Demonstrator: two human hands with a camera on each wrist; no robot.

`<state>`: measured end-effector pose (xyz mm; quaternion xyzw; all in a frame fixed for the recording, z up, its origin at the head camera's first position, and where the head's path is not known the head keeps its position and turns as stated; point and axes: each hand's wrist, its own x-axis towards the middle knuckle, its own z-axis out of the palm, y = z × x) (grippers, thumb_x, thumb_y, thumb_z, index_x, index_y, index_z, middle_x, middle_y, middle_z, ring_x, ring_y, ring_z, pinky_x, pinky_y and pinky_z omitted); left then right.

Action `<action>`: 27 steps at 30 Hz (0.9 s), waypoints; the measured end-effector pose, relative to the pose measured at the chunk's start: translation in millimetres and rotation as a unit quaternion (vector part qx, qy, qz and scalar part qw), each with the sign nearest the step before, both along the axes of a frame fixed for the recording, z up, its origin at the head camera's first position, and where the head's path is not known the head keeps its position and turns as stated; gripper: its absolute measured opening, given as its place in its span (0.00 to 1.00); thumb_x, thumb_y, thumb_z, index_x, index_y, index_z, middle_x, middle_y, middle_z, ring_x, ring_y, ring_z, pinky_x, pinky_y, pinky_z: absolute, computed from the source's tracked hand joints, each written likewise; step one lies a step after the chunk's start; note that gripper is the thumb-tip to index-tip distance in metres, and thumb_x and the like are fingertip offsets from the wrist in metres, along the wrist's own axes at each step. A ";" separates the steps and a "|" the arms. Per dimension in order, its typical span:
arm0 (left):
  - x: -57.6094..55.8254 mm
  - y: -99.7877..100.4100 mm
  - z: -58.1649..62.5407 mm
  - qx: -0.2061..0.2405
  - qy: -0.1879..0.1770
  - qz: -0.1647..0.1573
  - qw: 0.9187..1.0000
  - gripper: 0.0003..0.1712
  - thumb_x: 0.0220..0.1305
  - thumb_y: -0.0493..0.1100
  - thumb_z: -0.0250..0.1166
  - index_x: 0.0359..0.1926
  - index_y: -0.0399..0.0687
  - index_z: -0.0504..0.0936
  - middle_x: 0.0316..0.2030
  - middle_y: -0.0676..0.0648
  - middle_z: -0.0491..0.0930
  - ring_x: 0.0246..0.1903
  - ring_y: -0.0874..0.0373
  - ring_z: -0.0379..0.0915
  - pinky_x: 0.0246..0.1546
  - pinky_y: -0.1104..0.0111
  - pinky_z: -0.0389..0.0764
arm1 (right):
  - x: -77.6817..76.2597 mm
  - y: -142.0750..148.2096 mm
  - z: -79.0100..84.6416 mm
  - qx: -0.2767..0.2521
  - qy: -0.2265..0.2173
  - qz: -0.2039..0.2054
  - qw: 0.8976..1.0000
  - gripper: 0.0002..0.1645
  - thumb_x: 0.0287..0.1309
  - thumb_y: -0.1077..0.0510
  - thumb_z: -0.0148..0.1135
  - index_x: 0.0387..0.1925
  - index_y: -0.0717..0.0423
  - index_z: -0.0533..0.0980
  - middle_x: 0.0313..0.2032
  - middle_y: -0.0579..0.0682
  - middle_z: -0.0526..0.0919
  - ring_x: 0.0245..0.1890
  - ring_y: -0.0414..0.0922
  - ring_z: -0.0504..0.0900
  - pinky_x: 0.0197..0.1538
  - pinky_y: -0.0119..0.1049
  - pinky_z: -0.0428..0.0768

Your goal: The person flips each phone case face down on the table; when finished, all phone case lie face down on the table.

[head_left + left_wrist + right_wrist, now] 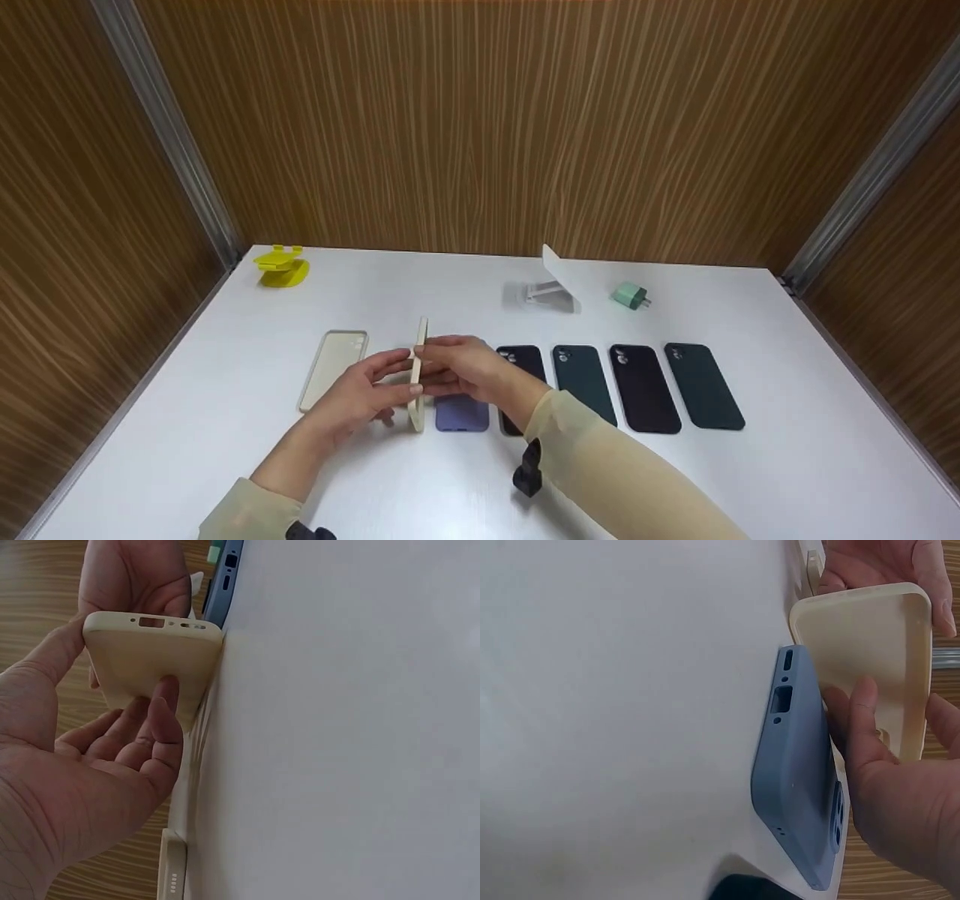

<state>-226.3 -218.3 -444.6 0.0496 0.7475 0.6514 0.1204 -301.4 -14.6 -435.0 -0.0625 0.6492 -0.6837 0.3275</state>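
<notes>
A cream phone case (417, 416) stands on its long edge, seen almost edge-on in the head view, with a hand at each side. My left hand (349, 405) holds it by the edge with the thumb, fingertips against its outer back (142, 660). From the other side my right hand (480, 369) grips it, thumb at the edge and fingers on the hollow inside (855, 637). Just right of it lies a blue-purple phone case (462, 414), partly hidden under the right hand. Left of my left hand, a second cream case (330, 367) lies flat, hollow side up.
Rightward in a row lie a black case (531, 360), a dark green case (581, 375), a dark purple-black case (645, 390) and another dark green case (705, 386). Behind stand a yellow phone stand (283, 271), a white stand (559, 281) and a green charger plug (628, 295). Wood-grain panels (480, 135) enclose the table.
</notes>
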 end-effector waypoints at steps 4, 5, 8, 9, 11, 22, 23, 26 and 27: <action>-0.4 1.8 -1.5 -0.005 0.001 -0.003 1.000 0.46 0.69 0.47 0.75 0.80 0.39 0.64 0.73 0.37 0.70 0.46 0.52 0.82 0.35 0.64 0.80 | 2.6 2.1 0.8 0.003 0.015 -0.016 1.000 0.35 0.71 0.52 0.68 0.72 0.63 0.71 0.49 0.64 0.88 0.45 0.53 0.90 0.49 0.44 0.88; -0.8 1.9 -2.4 -0.005 0.002 -0.005 1.000 0.46 0.69 0.47 0.75 0.80 0.39 0.64 0.73 0.37 0.70 0.46 0.51 0.83 0.35 0.65 0.80 | 3.1 2.8 1.0 0.004 0.020 -0.019 1.000 0.33 0.71 0.53 0.67 0.72 0.62 0.72 0.49 0.63 0.88 0.45 0.53 0.91 0.48 0.44 0.89; -2.1 2.7 -4.5 0.000 0.003 -0.003 1.000 0.43 0.69 0.45 0.74 0.79 0.40 0.65 0.73 0.38 0.72 0.48 0.49 0.84 0.36 0.66 0.80 | 4.4 4.4 1.4 0.003 0.034 -0.031 0.999 0.30 0.71 0.55 0.65 0.71 0.60 0.75 0.48 0.62 0.88 0.44 0.53 0.91 0.46 0.44 0.89; -2.7 3.1 -5.0 0.000 0.005 -0.003 1.000 0.43 0.70 0.44 0.74 0.79 0.40 0.66 0.72 0.38 0.72 0.48 0.48 0.85 0.36 0.66 0.79 | 4.8 4.9 1.6 0.003 0.036 -0.036 0.999 0.30 0.71 0.56 0.65 0.71 0.60 0.75 0.48 0.61 0.88 0.45 0.53 0.91 0.45 0.43 0.89; -4.0 4.3 -6.0 -0.005 0.010 0.005 1.000 0.40 0.70 0.43 0.73 0.78 0.39 0.68 0.71 0.38 0.74 0.47 0.49 0.85 0.36 0.67 0.79 | 5.5 4.7 1.7 0.004 0.039 -0.045 0.998 0.29 0.71 0.58 0.64 0.70 0.59 0.75 0.47 0.60 0.88 0.43 0.51 0.91 0.42 0.40 0.89; -11.2 10.9 -4.4 -0.091 0.046 0.131 0.986 0.29 0.68 0.44 0.75 0.68 0.43 0.80 0.64 0.39 0.79 0.52 0.49 0.81 0.37 0.62 0.83 | 10.0 2.8 7.0 -0.020 0.051 -0.063 0.997 0.29 0.71 0.58 0.63 0.71 0.56 0.76 0.51 0.59 0.88 0.36 0.46 0.88 0.34 0.34 0.86; -11.6 10.9 -3.9 -0.086 0.040 0.133 0.987 0.30 0.68 0.44 0.75 0.68 0.44 0.81 0.64 0.38 0.78 0.54 0.48 0.81 0.39 0.61 0.83 | 10.1 3.3 7.8 -0.025 0.052 -0.065 0.996 0.29 0.71 0.58 0.62 0.71 0.56 0.76 0.52 0.59 0.87 0.35 0.46 0.88 0.34 0.33 0.86; -12.8 10.0 -2.9 -0.041 0.018 0.136 0.990 0.28 0.68 0.45 0.75 0.67 0.45 0.81 0.61 0.38 0.81 0.49 0.50 0.82 0.39 0.61 0.83 | 10.3 4.0 10.4 -0.041 0.052 -0.070 0.995 0.29 0.71 0.58 0.61 0.72 0.56 0.75 0.52 0.59 0.87 0.35 0.46 0.88 0.34 0.33 0.86; -13.2 9.3 -3.0 -0.021 0.010 0.136 0.991 0.28 0.69 0.44 0.74 0.67 0.44 0.81 0.59 0.38 0.83 0.46 0.51 0.83 0.38 0.62 0.82 | 10.2 3.8 11.1 -0.046 0.051 -0.072 0.995 0.29 0.71 0.58 0.61 0.72 0.56 0.75 0.52 0.59 0.87 0.34 0.46 0.89 0.34 0.33 0.86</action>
